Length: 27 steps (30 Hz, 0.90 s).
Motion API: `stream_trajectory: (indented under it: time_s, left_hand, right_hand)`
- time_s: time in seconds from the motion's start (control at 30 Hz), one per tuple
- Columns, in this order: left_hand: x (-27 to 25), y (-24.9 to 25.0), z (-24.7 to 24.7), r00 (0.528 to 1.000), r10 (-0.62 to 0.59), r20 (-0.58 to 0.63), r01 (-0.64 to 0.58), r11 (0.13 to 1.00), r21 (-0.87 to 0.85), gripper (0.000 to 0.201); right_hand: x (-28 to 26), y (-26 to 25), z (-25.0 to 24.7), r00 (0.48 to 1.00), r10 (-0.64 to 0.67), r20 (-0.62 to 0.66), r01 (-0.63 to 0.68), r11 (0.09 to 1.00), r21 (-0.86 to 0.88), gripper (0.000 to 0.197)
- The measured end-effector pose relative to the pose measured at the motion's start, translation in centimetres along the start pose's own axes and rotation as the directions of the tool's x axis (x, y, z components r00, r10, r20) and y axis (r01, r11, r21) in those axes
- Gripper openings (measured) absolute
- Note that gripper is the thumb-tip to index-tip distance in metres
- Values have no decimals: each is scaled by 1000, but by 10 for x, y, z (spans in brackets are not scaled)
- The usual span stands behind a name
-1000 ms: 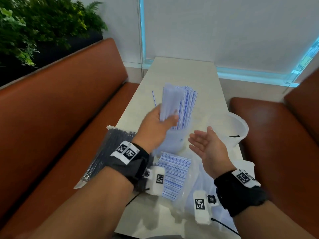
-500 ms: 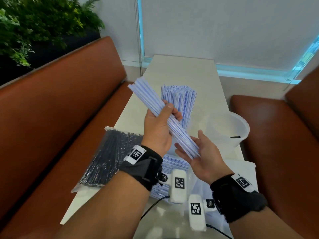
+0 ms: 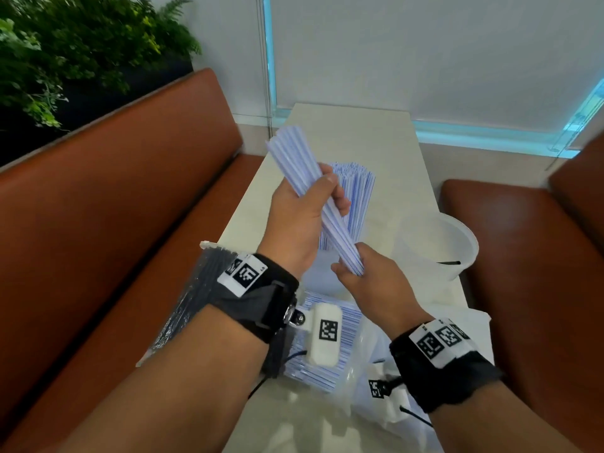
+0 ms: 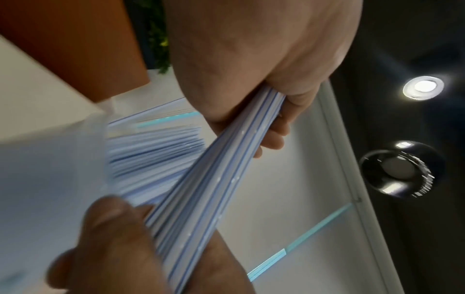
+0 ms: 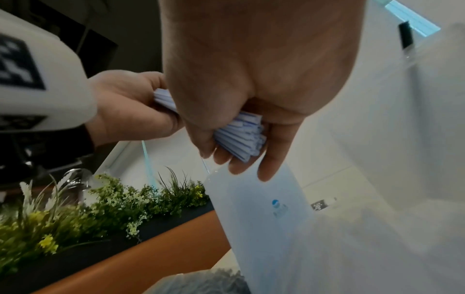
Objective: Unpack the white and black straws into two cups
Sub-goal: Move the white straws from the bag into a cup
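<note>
**Straw bundle squared up over the cup**

Both hands held 1 bundle of white straws above the worktop. The left hand was clamped round its middle; the right hand pinched its near end.

The bundle looked loosely gripped, so straws could slip and scatter past the filled cup, or knock it over. The empty cup stood to the right, the black straws bagged on the left.

Only the right wrist view showed the straw ends fanned unevenly between the fingers; the head view hid that.
</note>
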State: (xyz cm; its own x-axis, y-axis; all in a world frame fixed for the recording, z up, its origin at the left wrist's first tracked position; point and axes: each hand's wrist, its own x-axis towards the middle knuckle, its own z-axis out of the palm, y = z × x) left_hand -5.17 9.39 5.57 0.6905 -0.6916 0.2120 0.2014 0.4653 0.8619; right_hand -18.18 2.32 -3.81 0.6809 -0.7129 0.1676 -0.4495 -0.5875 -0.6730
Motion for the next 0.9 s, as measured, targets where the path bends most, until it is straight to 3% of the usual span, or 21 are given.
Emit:
stream_trajectory:
  time_s: [0.07,0.13,0.2,0.3,0.4,0.5,0.6,0.67,0.7,0.77,0.83,0.9]
  left_hand:
    - [12,22,5,993,116,0,-116,991,60,12]
    - [30,47,4,965,251,-78,-251,968,13,13]
    - [43,64,3,933,327,-153,-339,939,-58,13]
    - [40,52,3,912,388,-132,-374,919,123,12]
    - [35,22,-9,928,360,-94,-304,879,368,3]
    - [45,-5,-30,938,327,-118,-204,793,574,10]
    - [55,-30,-38,965,261,-27,-138,591,795,20]
    - [57,-46,-38,994,113,1,-50,437,898,13]
    - [58,-52,-40,999,53,8,-28,401,916,16]
    - [60,-58,-44,999,23,24,-32,458,888,45]
    - [63,-52,-45,997,71,-4,-40,609,792,81]
    - [70,-42,-41,989,150,-5,-96,655,750,101]
  right_hand:
    - [3,0,-3,997,-44,-68,39,997,-69,22]
    - [9,5,-5,993,-63,-101,48,988,-145,43]
    - [17,8,-5,998,-43,-44,33,976,-213,51]
    - [30,7,0,991,-54,125,88,953,-291,34]
    - [38,8,7,972,-94,214,156,944,-292,22]
    - [42,11,9,964,-118,237,187,938,-293,20]
    - [44,13,10,962,-136,238,202,940,-277,19]
    - [44,14,9,959,-148,240,214,936,-279,19]
    - [44,14,9,958,-152,241,218,935,-278,19]
    - [44,14,8,955,-159,251,228,934,-275,20]
    - [44,13,8,953,-159,259,228,936,-267,19]
    - [45,13,8,955,-147,259,215,942,-256,17]
